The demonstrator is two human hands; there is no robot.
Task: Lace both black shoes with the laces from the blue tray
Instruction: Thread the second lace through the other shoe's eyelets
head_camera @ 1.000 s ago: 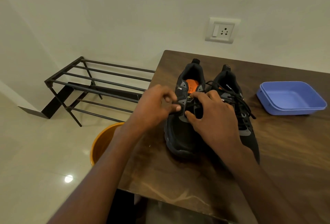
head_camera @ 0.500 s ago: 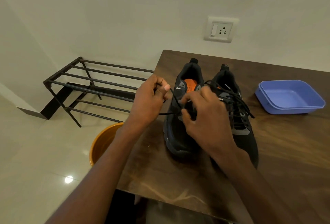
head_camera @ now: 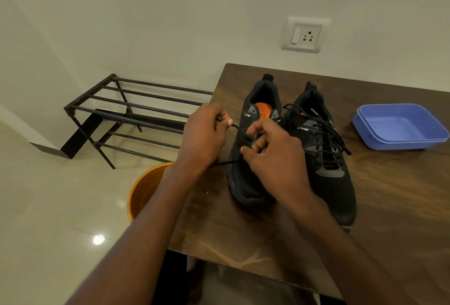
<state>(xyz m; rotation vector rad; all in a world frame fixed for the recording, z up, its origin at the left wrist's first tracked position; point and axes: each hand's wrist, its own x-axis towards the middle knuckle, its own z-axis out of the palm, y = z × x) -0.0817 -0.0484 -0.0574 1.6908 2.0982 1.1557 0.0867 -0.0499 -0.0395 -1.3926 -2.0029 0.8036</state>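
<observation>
Lace work, centre frame: left hand [head_camera: 203, 134] pinches thin black shoelace [head_camera: 237, 129] end, fingers curled tight. Right hand [head_camera: 272, 156] curled over unlaced black mesh shoe [head_camera: 246, 158], apparently gripping at eyelets. Laced black shoe [head_camera: 326, 158] just right; blue plastic tray [head_camera: 399, 127] far right. We'd pull slack evenly, keep shoe braced.

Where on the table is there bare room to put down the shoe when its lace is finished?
Bare wood lies on the table between the right shoe and the right edge, nearer than the blue tray, and along the near edge. It is crowded on the left: the left shoe, its lace, left hand and right hand.
</observation>
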